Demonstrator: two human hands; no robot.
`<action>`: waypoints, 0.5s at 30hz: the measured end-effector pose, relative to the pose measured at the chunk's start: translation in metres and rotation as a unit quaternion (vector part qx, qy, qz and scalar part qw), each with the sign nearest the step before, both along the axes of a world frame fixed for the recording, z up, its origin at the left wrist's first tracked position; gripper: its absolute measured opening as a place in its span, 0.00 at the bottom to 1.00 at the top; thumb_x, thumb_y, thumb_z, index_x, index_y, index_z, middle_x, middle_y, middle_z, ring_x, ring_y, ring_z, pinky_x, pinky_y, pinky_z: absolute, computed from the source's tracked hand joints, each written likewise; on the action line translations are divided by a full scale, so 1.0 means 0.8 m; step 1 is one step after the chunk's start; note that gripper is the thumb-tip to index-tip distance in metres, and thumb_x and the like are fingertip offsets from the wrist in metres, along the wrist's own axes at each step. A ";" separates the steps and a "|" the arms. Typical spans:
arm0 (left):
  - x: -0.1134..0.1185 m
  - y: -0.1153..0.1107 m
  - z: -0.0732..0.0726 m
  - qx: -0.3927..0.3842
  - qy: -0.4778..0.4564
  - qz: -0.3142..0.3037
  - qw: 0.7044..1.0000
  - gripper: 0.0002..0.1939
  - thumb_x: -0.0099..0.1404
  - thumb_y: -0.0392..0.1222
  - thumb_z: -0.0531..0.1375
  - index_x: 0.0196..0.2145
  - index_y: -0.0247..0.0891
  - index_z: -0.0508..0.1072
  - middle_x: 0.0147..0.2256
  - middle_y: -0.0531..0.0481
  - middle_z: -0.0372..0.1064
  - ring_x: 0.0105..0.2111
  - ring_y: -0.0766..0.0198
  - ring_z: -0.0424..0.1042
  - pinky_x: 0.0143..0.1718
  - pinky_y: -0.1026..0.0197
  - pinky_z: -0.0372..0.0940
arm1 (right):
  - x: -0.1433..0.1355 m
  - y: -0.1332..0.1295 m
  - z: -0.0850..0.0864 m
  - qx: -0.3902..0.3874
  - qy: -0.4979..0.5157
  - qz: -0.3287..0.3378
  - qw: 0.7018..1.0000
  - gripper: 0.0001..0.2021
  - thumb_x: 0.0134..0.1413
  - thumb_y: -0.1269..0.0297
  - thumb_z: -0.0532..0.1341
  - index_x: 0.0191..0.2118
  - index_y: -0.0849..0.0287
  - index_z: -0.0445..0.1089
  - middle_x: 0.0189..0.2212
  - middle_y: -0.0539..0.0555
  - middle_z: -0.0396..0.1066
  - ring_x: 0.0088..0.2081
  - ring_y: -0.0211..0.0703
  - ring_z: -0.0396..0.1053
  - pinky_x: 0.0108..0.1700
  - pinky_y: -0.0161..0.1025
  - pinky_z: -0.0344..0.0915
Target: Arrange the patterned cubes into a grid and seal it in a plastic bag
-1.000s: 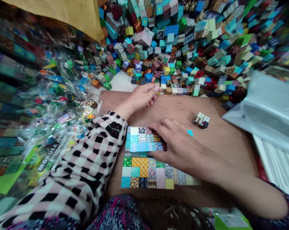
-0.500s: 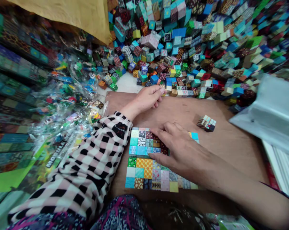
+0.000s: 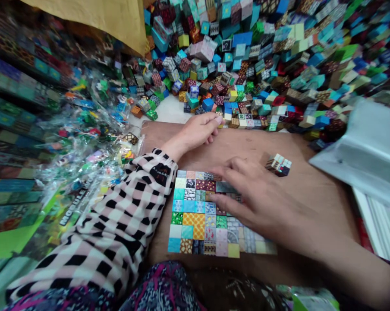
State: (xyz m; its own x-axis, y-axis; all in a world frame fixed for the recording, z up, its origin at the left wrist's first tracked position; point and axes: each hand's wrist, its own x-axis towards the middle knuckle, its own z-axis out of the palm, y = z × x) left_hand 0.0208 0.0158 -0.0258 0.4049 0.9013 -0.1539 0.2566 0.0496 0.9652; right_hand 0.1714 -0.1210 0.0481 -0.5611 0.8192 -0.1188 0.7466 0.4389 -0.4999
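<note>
A flat layer of small patterned cube blocks [image 3: 195, 224] lies on the brown board, packed edge to edge in rows. Over its upper right part hovers my right hand [image 3: 256, 198], slightly blurred, thumb and fingers apart and nothing visible in them; it hides some of the blocks. My left hand [image 3: 201, 131] rests at the board's far edge by the heap, its fingers closed together. Whatever its fingertips pinch, if anything, is too small to make out. To the right of my right hand sits a small block cluster [image 3: 279, 165], standing alone on the board.
A large heap of loose blocks [image 3: 240, 65] spreads behind the brown board [image 3: 311, 194]. Clear bags of small figures [image 3: 91, 142] crowd the left, beside stacked block sheets [image 3: 10, 151]. A grey plastic bag [image 3: 366, 151] overhangs the right side. Yellow sheeting [image 3: 94, 17] hangs at upper left.
My right hand has shifted a little to the right and lifted off the blocks, uncovering more of the upper rows. The left hand stays in place.
</note>
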 end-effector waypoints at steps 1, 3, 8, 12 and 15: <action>0.000 0.000 -0.001 0.002 -0.002 0.000 1.000 0.11 0.75 0.37 0.51 0.41 0.34 0.73 0.27 0.54 0.66 0.20 0.76 0.64 0.21 0.72 0.58 | 0.006 0.002 0.003 0.020 0.017 -0.015 1.000 0.16 0.66 0.59 0.56 0.54 0.60 0.70 0.43 0.60 0.69 0.46 0.54 0.68 0.48 0.53 0.68; -0.001 0.000 -0.002 0.007 -0.005 0.001 1.000 0.11 0.75 0.37 0.51 0.41 0.34 0.73 0.28 0.54 0.66 0.20 0.76 0.64 0.21 0.71 0.58 | 0.017 0.002 0.009 0.054 0.047 -0.047 0.996 0.16 0.67 0.60 0.55 0.55 0.59 0.69 0.45 0.60 0.70 0.48 0.53 0.69 0.49 0.52 0.68; 0.000 -0.001 0.000 0.005 -0.010 0.010 1.000 0.12 0.75 0.37 0.50 0.40 0.33 0.73 0.27 0.54 0.65 0.19 0.76 0.64 0.21 0.70 0.58 | 0.017 -0.023 0.010 0.047 0.040 -0.011 0.998 0.25 0.62 0.53 0.61 0.62 0.57 0.64 0.56 0.64 0.68 0.56 0.58 0.67 0.52 0.56 0.69; 0.000 -0.001 0.004 -0.004 -0.009 0.010 1.000 0.11 0.74 0.36 0.52 0.38 0.33 0.73 0.27 0.55 0.65 0.19 0.75 0.64 0.20 0.70 0.58 | -0.004 -0.052 -0.012 0.047 -0.020 0.099 0.994 0.52 0.46 0.37 0.68 0.70 0.60 0.51 0.69 0.72 0.48 0.69 0.72 0.46 0.63 0.70 0.54; 0.000 0.000 0.005 -0.010 -0.006 0.010 1.000 0.11 0.74 0.36 0.52 0.38 0.33 0.73 0.26 0.55 0.65 0.19 0.76 0.63 0.20 0.71 0.58 | -0.019 -0.064 -0.030 0.073 -0.034 0.126 0.989 0.57 0.39 0.32 0.67 0.70 0.59 0.51 0.71 0.72 0.41 0.70 0.76 0.37 0.65 0.74 0.45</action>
